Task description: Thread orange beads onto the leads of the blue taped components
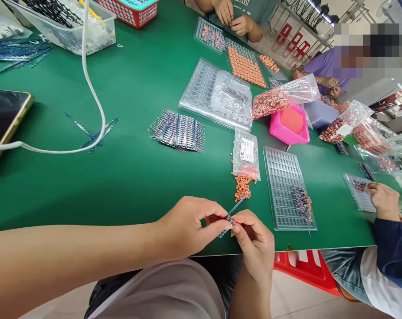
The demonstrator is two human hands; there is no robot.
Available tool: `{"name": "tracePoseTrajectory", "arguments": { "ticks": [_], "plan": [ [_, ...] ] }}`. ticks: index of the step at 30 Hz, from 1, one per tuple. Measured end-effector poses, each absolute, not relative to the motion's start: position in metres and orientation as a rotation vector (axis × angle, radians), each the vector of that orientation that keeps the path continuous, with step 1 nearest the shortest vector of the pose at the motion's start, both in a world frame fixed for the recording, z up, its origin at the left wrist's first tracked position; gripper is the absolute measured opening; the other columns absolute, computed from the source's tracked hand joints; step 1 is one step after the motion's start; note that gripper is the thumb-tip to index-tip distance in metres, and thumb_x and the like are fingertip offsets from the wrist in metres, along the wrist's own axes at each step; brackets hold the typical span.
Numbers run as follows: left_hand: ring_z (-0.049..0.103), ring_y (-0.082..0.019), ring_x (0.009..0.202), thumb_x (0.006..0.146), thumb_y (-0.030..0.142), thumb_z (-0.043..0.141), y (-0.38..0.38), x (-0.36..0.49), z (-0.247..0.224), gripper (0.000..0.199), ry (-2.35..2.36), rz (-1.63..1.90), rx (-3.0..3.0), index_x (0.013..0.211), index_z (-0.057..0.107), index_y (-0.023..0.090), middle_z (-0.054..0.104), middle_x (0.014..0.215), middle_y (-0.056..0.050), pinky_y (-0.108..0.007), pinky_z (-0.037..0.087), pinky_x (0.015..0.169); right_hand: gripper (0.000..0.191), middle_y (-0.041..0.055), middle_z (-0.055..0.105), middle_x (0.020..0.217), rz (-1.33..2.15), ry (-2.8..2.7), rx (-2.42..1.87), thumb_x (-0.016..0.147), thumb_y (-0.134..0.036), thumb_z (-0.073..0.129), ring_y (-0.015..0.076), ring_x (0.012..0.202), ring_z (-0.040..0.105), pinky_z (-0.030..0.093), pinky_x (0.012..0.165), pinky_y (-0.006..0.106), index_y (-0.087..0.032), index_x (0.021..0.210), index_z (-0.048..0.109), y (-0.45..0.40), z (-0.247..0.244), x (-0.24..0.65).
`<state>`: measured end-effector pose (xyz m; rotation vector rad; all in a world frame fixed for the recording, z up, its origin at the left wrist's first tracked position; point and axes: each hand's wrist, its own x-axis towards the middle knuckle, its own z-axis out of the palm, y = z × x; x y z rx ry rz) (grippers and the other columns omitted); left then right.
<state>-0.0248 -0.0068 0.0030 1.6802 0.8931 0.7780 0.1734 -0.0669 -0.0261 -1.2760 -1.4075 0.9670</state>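
Near the table's front edge, my left hand (194, 226) pinches a thin blue strip (237, 205) that slants up to the right. My right hand (254, 235) meets it fingertip to fingertip, closed on a small orange piece at the strip; the piece is mostly hidden. Just beyond lies a pile of small orange parts (243, 186), spilling from a labelled clear bag (246, 153). A stack of component strips (179, 131) rests farther left. Right of my hands, a clear compartment tray (282, 177) holds a cluster of dark wired pieces with orange ends (303, 204).
A larger clear tray (201, 91) lies ahead, beside a pink basket (290, 126) and bags of copper-coloured parts. A white cable (94, 93) crosses the left side near a phone (4, 115) and a plastic bin (97, 37). Other people work across and at the right.
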Motion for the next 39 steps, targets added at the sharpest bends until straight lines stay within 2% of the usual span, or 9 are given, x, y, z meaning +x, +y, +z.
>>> {"name": "tracePoseTrajectory", "arguments": {
  "ticks": [5, 15, 21, 24, 30, 34, 39],
  "plan": [
    [0.065, -0.012, 0.061, 0.088, 0.023, 0.068, -0.0074, -0.0251, 0.0032, 0.010, 0.887, 0.812, 1.755, 0.083, 0.076, 0.018, 0.077, 0.070, 0.000, -0.021, 0.049, 0.064, 0.010, 0.0021, 0.066, 0.083, 0.976, -1.403, -1.273, 0.093, -0.021, 0.068, 0.0150, 0.071, 0.060, 0.048, 0.060, 0.027, -0.026, 0.099, 0.074, -0.0675, -0.0268, 0.1739],
    [0.066, -0.011, 0.063, 0.089, 0.019, 0.067, -0.0069, -0.0264, 0.0028, 0.009, 0.848, 0.827, 1.806, 0.085, 0.074, 0.016, 0.076, 0.072, 0.000, -0.019, 0.049, 0.064, 0.014, 0.0017, 0.066, 0.085, 1.007, -1.410, -1.262, 0.094, -0.018, 0.066, 0.0142, 0.072, 0.059, 0.046, 0.061, 0.026, -0.027, 0.101, 0.074, -0.0672, -0.0264, 0.1742],
    [0.064, -0.011, 0.062, 0.090, 0.016, 0.065, -0.0070, -0.0260, 0.0034, 0.012, 0.857, 0.828, 1.850, 0.086, 0.075, 0.014, 0.074, 0.069, -0.002, -0.020, 0.047, 0.062, 0.013, 0.0018, 0.066, 0.085, 1.021, -1.414, -1.223, 0.093, -0.024, 0.068, 0.0153, 0.074, 0.058, 0.045, 0.063, 0.028, -0.028, 0.104, 0.073, -0.0665, -0.0242, 0.1742],
    [0.062, -0.013, 0.063, 0.092, 0.016, 0.061, -0.0070, -0.0270, 0.0031, 0.016, 0.803, 0.845, 1.908, 0.090, 0.077, 0.014, 0.072, 0.068, -0.002, -0.022, 0.046, 0.063, 0.009, 0.0020, 0.066, 0.083, 1.039, -1.433, -1.233, 0.093, -0.024, 0.068, 0.0154, 0.073, 0.058, 0.045, 0.063, 0.028, -0.027, 0.099, 0.074, -0.0657, -0.0218, 0.1738],
    [0.062, -0.015, 0.070, 0.094, 0.015, 0.057, -0.0055, -0.0272, -0.0001, 0.020, 0.752, 0.832, 1.919, 0.099, 0.077, 0.014, 0.074, 0.075, -0.004, -0.025, 0.048, 0.069, 0.006, 0.0029, 0.065, 0.085, 1.095, -1.429, -1.250, 0.093, -0.027, 0.068, 0.0162, 0.073, 0.057, 0.045, 0.063, 0.028, -0.025, 0.098, 0.071, -0.0657, -0.0236, 0.1753],
    [0.065, -0.016, 0.075, 0.092, 0.016, 0.060, -0.0060, -0.0267, 0.0002, 0.018, 0.775, 0.794, 1.867, 0.103, 0.075, 0.013, 0.076, 0.082, -0.005, -0.026, 0.050, 0.072, 0.006, 0.0021, 0.063, 0.081, 1.098, -1.426, -1.243, 0.094, -0.028, 0.065, 0.0162, 0.072, 0.056, 0.045, 0.064, 0.028, -0.025, 0.095, 0.070, -0.0658, -0.0249, 0.1757],
    [0.066, -0.016, 0.077, 0.090, 0.020, 0.063, -0.0063, -0.0275, 0.0016, 0.011, 0.857, 0.724, 1.796, 0.090, 0.073, 0.015, 0.074, 0.081, -0.005, -0.026, 0.051, 0.073, 0.007, 0.0010, 0.061, 0.079, 1.081, -1.375, -1.239, 0.095, -0.029, 0.065, 0.0143, 0.066, 0.052, 0.041, 0.059, 0.026, -0.025, 0.094, 0.071, -0.0666, -0.0264, 0.1757]
  ]
}}
